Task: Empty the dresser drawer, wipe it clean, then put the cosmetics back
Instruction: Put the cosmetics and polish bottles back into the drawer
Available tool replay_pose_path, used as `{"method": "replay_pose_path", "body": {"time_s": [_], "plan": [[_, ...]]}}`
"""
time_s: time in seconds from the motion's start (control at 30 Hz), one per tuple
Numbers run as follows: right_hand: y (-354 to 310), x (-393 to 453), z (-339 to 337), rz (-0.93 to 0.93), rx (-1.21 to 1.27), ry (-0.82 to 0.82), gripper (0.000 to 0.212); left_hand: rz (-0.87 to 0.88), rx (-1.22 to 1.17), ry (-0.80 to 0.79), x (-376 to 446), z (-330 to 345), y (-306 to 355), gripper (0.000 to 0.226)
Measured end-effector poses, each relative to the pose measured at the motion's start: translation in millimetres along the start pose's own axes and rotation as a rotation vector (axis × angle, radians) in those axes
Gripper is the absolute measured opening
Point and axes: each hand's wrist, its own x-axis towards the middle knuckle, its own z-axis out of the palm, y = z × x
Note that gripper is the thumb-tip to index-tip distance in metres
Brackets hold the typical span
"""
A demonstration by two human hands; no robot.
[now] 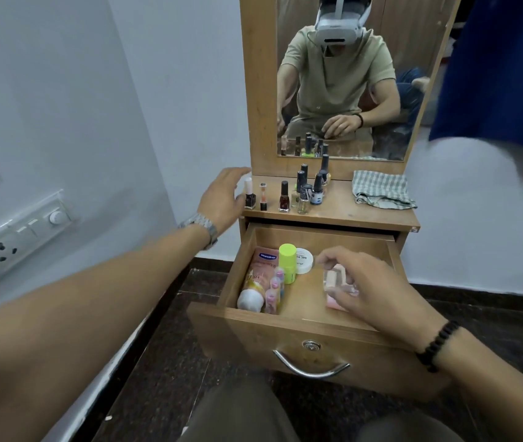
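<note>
Drawer half emptied: your right hand is lifting cosmetics out while your left hand parks a bottle on the counter.

Your right grip pinches a small pale box at the drawer's right side; your fingers hide most of it, and a pink item beneath is hard to make out. Left of that grip lie the Vaseline tube, long axis running near to far, a lime bottle and a white jar. Your left grip is spread, fingers beside the white-capped bottle at the counter's far left, contact unclear. The checked cloth waits far right.
</note>
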Motion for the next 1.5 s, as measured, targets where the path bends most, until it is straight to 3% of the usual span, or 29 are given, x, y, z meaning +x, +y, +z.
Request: {"method": "replay_pose_path", "body": {"time_s": [0.13, 0.23, 0.47, 0.67, 0.93, 1.17, 1.5], "plan": [[9.3, -11.8, -6.8, 0.037, 0.053, 0.038, 0.040, -0.024, 0.111, -0.060, 26.0, 3.0, 1.1, 0.040], [13.7, -16.5, -7.3, 0.050, 0.055, 0.060, 0.036, -0.051, 0.122, -0.075, 33.8, 2.5, 0.8, 0.024], [19.1, -20.9, -9.7, 0.119, 0.099, 0.066, 0.034, -0.057, 0.094, -0.060, 24.7, -8.8, -0.4, 0.014], [22.6, -19.7, -22.0, 0.199, 0.159, 0.121, 0.036, 0.249, 0.037, 0.050, -3.1, -33.9, 27.4, 0.010], [25.5, -17.2, -26.2, 0.264, 0.210, 0.153, 0.033, 0.589, 0.058, -0.230, -38.6, -5.3, 71.8, 0.008], [35.9, -21.2, -22.3, 0.292, 0.232, 0.119, 0.030, 0.554, 0.345, -0.349, -40.3, 47.1, 85.6, 0.009], [41.7, -21.7, -21.2, 0.303, 0.274, 0.119, 0.030, 0.443, 0.389, -0.373, -18.7, 97.2, 89.1, 0.019]]}}
